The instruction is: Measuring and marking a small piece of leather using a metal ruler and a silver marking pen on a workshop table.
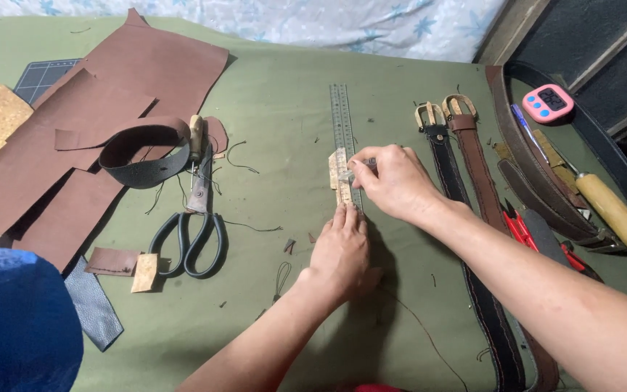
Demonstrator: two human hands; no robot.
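A blue cloth (16,319) fills the seven o'clock corner, closest of all. On the green table (284,109), the left hand (341,250) lies flat, fingers stretched out, pressing down a small tan leather strip (339,176) against a steel ruler (343,127) at centre. The right hand (393,181) is closed around a thin metal tool (357,171), its tip touching the strip. Black-handled shears (190,236) lie at nine o'clock, two buckled belts (466,167) at three o'clock.

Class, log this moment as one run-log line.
left hand: pressing steel ruler on green mat | right hand: holding small tool against tan leather strip | nearby: black-handled scissors
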